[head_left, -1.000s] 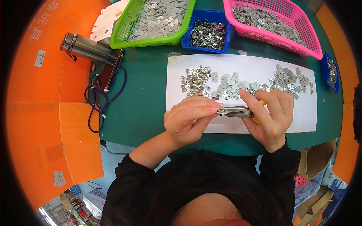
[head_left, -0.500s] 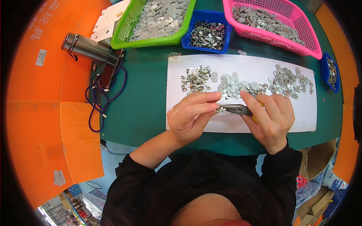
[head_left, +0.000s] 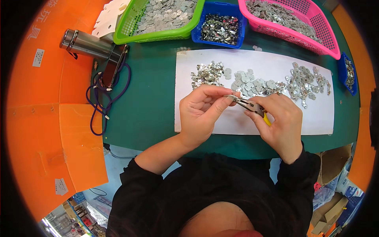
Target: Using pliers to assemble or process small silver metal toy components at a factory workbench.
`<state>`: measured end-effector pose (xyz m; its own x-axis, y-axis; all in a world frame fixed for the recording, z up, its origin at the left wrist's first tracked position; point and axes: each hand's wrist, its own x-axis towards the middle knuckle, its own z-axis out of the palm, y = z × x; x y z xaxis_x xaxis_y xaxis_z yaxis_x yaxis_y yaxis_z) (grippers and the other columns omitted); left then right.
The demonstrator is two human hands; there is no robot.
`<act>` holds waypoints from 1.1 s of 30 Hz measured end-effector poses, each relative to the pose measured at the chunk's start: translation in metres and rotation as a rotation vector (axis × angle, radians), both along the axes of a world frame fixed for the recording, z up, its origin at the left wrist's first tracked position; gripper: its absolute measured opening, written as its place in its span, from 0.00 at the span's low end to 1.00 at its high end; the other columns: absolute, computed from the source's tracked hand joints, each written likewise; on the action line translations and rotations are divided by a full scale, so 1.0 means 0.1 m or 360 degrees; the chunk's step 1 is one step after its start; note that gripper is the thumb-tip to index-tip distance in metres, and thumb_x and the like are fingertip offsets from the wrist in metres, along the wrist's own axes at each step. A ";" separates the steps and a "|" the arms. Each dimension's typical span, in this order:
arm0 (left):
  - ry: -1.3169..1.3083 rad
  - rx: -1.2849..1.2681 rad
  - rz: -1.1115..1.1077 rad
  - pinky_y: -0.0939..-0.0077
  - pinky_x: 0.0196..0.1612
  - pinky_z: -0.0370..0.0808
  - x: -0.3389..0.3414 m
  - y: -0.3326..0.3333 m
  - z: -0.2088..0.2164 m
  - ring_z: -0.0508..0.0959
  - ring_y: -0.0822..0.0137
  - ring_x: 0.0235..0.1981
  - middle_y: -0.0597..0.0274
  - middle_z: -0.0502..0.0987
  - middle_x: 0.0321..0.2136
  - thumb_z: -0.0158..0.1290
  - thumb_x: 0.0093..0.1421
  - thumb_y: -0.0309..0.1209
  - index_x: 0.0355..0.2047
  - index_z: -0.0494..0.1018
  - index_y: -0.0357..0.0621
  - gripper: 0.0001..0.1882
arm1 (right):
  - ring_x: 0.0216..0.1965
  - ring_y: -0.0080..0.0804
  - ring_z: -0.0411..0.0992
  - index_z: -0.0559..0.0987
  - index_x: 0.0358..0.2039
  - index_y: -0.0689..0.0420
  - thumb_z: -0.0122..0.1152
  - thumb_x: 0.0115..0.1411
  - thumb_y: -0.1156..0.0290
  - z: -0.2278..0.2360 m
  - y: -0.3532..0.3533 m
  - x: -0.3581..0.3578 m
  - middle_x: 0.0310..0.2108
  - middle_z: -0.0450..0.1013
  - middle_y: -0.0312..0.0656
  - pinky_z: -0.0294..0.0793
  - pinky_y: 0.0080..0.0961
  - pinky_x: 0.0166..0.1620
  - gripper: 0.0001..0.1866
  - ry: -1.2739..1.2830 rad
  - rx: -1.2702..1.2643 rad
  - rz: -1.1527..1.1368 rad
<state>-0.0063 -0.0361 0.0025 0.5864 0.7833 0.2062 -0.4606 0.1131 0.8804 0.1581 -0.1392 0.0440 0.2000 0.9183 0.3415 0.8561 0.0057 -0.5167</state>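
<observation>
Green counter (head_left: 150, 102), white sheet (head_left: 244, 122) on it; left hand (head_left: 201, 114) pinches a small metal piece (head_left: 233, 96), right hand (head_left: 278, 124) grips pliers (head_left: 248, 105) above the sheet.

Bare white sheet (head_left: 244, 124) below my left hand (head_left: 201, 114) and right hand (head_left: 278, 126) gives me room, green mat (head_left: 154, 94) on my left is open too, while metal-piece piles (head_left: 256, 81) just ahead, then the green basket (head_left: 158, 35), blue bin (head_left: 221, 27) and pink basket (head_left: 312, 27) block farther back.
</observation>
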 end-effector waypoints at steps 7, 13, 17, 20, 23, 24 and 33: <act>0.0205 -0.0272 0.0086 0.72 0.43 0.81 0.00 0.03 0.03 0.82 0.64 0.39 0.50 0.80 0.36 0.54 0.62 0.19 0.41 0.72 0.32 0.07 | 0.25 0.41 0.68 0.80 0.33 0.59 0.72 0.46 0.72 0.02 0.07 -0.02 0.22 0.71 0.43 0.66 0.32 0.29 0.12 -0.0077 0.0034 0.0038; 0.0108 -0.0384 0.0157 0.75 0.41 0.80 0.01 0.05 0.04 0.81 0.68 0.35 0.53 0.80 0.34 0.54 0.62 0.19 0.41 0.73 0.31 0.07 | 0.25 0.38 0.70 0.80 0.31 0.59 0.72 0.47 0.69 0.00 0.07 -0.03 0.22 0.72 0.41 0.66 0.30 0.28 0.12 0.0115 -0.0126 -0.0023; 0.0044 -0.0197 0.0159 0.75 0.41 0.80 -0.03 0.11 0.03 0.81 0.68 0.35 0.53 0.80 0.34 0.54 0.62 0.18 0.41 0.73 0.31 0.07 | 0.25 0.26 0.72 0.80 0.32 0.61 0.65 0.59 0.64 0.11 0.03 0.12 0.23 0.76 0.40 0.67 0.23 0.29 0.12 0.1161 -0.0937 0.0285; 0.0025 -0.0137 0.0003 0.76 0.41 0.80 -0.01 0.07 0.08 0.81 0.68 0.36 0.54 0.80 0.34 0.54 0.62 0.18 0.41 0.73 0.31 0.07 | 0.25 0.20 0.72 0.81 0.33 0.64 0.54 0.66 0.59 0.15 0.07 0.16 0.25 0.77 0.39 0.69 0.19 0.30 0.19 0.2027 -0.1330 0.0628; 0.0115 -0.0018 -0.0007 0.71 0.41 0.81 -0.04 0.08 0.10 0.82 0.62 0.37 0.48 0.80 0.34 0.53 0.63 0.18 0.40 0.70 0.31 0.06 | 0.24 0.31 0.77 0.79 0.30 0.69 0.50 0.64 0.45 0.08 0.08 0.19 0.25 0.77 0.48 0.75 0.21 0.30 0.33 0.2174 -0.1331 0.0702; 0.0114 -0.0017 -0.0003 0.71 0.41 0.81 -0.04 0.08 0.10 0.82 0.62 0.37 0.48 0.80 0.34 0.53 0.63 0.18 0.40 0.70 0.31 0.06 | 0.23 0.31 0.77 0.79 0.29 0.70 0.49 0.64 0.45 0.07 0.09 0.20 0.25 0.77 0.49 0.75 0.22 0.28 0.33 0.2293 -0.1345 0.0696; 0.0147 -0.0091 -0.0063 0.73 0.41 0.80 -0.05 0.06 0.07 0.82 0.64 0.38 0.49 0.80 0.35 0.53 0.62 0.18 0.39 0.70 0.33 0.06 | 0.19 0.29 0.75 0.79 0.27 0.70 0.48 0.65 0.43 -0.01 0.08 0.24 0.20 0.75 0.48 0.72 0.18 0.23 0.35 0.2299 -0.1405 0.0704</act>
